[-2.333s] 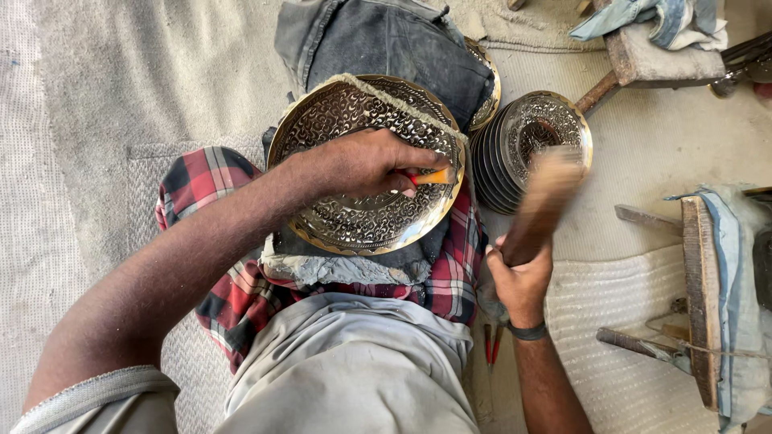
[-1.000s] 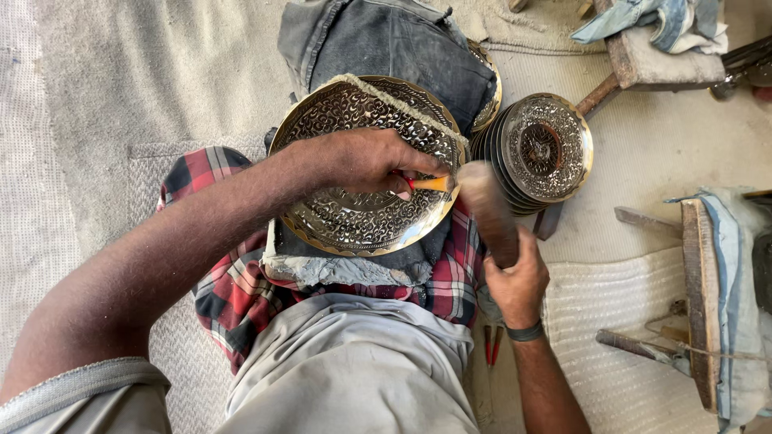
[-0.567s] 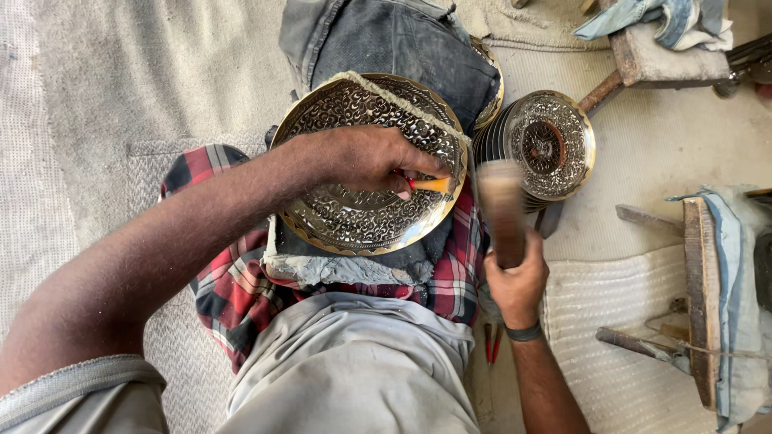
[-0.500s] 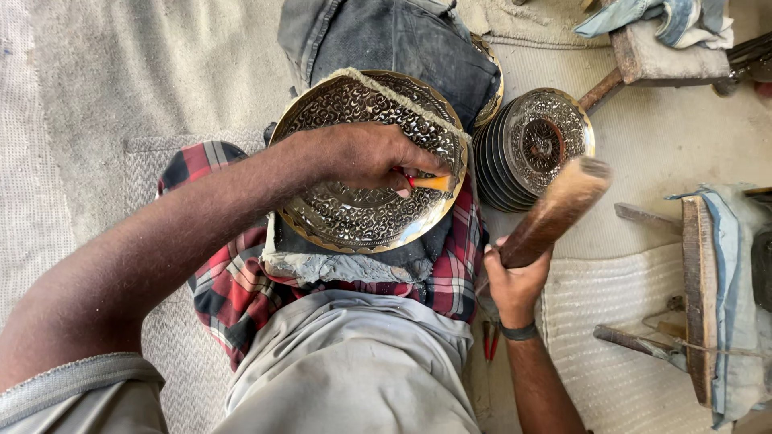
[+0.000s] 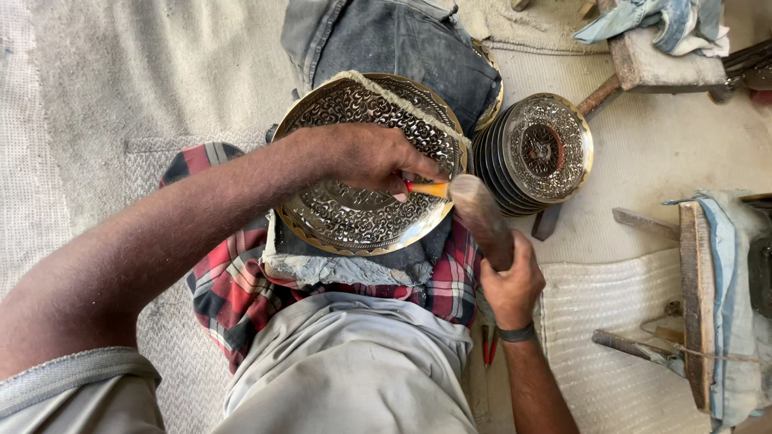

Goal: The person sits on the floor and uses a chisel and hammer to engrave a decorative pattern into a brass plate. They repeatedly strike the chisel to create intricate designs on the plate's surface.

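Pale woven mats (image 5: 643,321) cover the floor where the person sits, a red checked cloth (image 5: 233,281) spread over the lap. On that cloth rests a round metal plate (image 5: 354,217), its face crowded with raised scrollwork and holding nothing but the tools at work on it. The left hand (image 5: 370,157) lies across the plate, fingers pinched tight on a small orange chisel (image 5: 426,189) set near the plate's right edge. The right hand (image 5: 511,281) is wrapped closed round the handle of a wooden mallet (image 5: 481,217), whose head meets the chisel's end. Just right of the plate, a stack of smaller patterned plates (image 5: 543,153) leans on edge. A dark cloth bundle (image 5: 394,44) crowds the plate's far rim. Wooden pieces (image 5: 696,297) lie well off to the right, with bare mat between.
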